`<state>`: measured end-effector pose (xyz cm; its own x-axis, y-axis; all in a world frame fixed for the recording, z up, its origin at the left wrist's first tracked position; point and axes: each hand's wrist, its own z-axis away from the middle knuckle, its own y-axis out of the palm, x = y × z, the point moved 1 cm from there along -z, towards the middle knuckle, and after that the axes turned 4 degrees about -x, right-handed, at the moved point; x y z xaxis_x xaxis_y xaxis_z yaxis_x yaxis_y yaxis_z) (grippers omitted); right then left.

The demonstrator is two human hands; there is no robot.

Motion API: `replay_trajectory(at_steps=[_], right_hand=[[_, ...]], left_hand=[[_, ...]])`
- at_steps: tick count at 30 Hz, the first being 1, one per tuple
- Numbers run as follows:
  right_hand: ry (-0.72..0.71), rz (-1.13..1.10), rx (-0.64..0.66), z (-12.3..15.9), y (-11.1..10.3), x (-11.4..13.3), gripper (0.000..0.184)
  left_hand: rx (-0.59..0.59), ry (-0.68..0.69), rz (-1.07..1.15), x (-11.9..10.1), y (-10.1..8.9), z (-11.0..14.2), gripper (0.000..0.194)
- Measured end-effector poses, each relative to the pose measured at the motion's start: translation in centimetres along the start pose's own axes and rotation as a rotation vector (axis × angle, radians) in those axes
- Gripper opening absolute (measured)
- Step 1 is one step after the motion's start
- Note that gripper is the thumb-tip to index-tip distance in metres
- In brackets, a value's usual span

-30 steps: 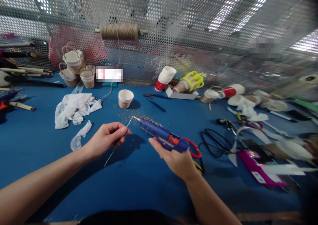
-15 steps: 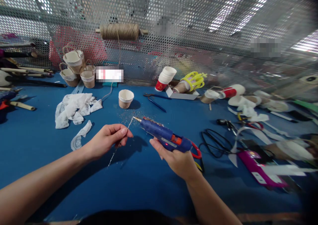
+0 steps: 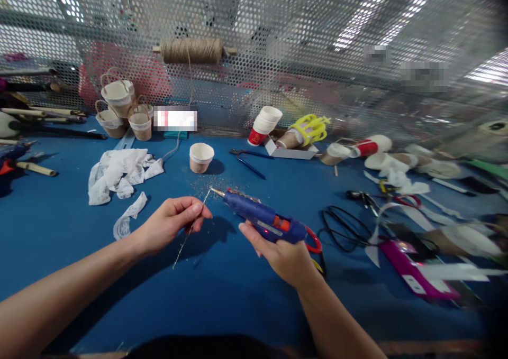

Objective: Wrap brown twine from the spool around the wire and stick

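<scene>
At the far left, pale sticks (image 3: 37, 168) lie near the table edge. Next come small brown buckets (image 3: 123, 104) with white rims and twine handles, stacked against the perforated metal screen (image 3: 238, 10). In front of them, a crumpled heap of white lace (image 3: 113, 176) sits on the blue table (image 3: 222, 306), with a curled lace strip (image 3: 130, 216) just beside it.

The left hand (image 3: 177, 221) pinches a thin twisted cord (image 3: 180, 252) between thumb and fingers; the cord slants above the table, its lower end hanging free. Beyond this hand, one white-rimmed cup (image 3: 201, 159) stands upright, and a jute twine spool (image 3: 192, 51) is mounted on the screen.

The cord's upper end is at the nozzle of a blue hot glue gun (image 3: 250, 211); whether they touch is hard to tell. The right hand (image 3: 281, 256) is closed around the gun's handle. Behind the gun lie splayed pliers (image 3: 254, 169), then nested paper cups (image 3: 264, 123) leaning beside a shallow white box (image 3: 296, 154). Farther right rests a magenta device (image 3: 416, 274).
</scene>
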<state>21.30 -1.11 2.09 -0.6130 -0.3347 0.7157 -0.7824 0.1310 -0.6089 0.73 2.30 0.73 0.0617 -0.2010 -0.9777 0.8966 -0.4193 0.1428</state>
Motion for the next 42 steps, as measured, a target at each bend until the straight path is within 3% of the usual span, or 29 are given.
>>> replay_trajectory(at_steps=[7,16,27,42], right_hand=[[-0.043,0.001,-0.037,-0.2,0.0,0.4,0.014],[-0.007,-0.016,-0.043,-0.2,0.1,0.6,0.01],[0.028,-0.008,-0.056,-0.2,-0.1,0.4,0.018],[-0.022,-0.013,-0.086,-0.3,0.0,0.6,0.011]], left_hand=[[-0.004,0.0,-0.013,0.0,0.0,0.0,0.027],[-0.018,0.021,-0.062,-0.1,0.0,0.0,0.029],[-0.032,0.032,-0.086,-0.2,0.0,0.1,0.029],[-0.066,0.031,-0.106,-0.5,0.2,0.0,0.026]])
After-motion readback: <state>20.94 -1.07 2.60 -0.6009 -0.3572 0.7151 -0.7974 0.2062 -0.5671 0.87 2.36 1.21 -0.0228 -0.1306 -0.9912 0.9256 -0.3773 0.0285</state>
